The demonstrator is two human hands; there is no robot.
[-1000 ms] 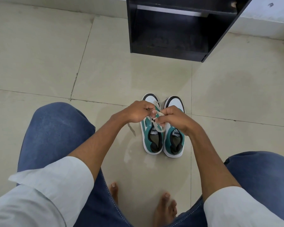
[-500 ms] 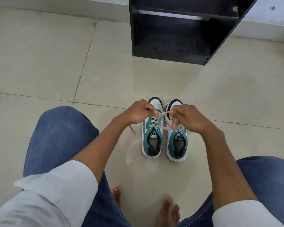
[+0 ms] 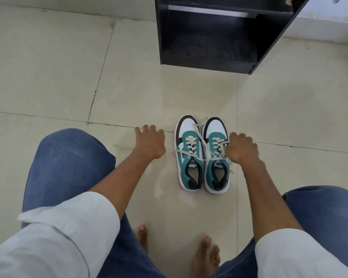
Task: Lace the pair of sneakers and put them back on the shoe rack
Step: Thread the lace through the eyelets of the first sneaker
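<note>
"PUMA" label on left sneaker's tongue (image 3: pixel 192 163), upside down, same on right sneaker's tongue (image 3: pixel 218 164)

You look down on a glossy beige tiled floor (image 3: pixel 58 63) with thin dark grout lines. Beyond it a pale wall base (image 3: pixel 327 25) runs along the top, daylight softly reflecting off the tiles.

The floor tiles (image 3: pixel 48 67) look like glossy, smooth ceramic with thin, darker grout lines, and they carry a soft reflection near the sneakers. The left sneaker (image 3: pixel 189 155) and right sneaker (image 3: pixel 216 157) have matt teal cloth-like panels, smooth white toe caps and woven cream laces (image 3: pixel 191 145). The shoe rack (image 3: pixel 209 37) is dark, matt laminated board; the jeans (image 3: pixel 68 161) are blue denim.
</note>
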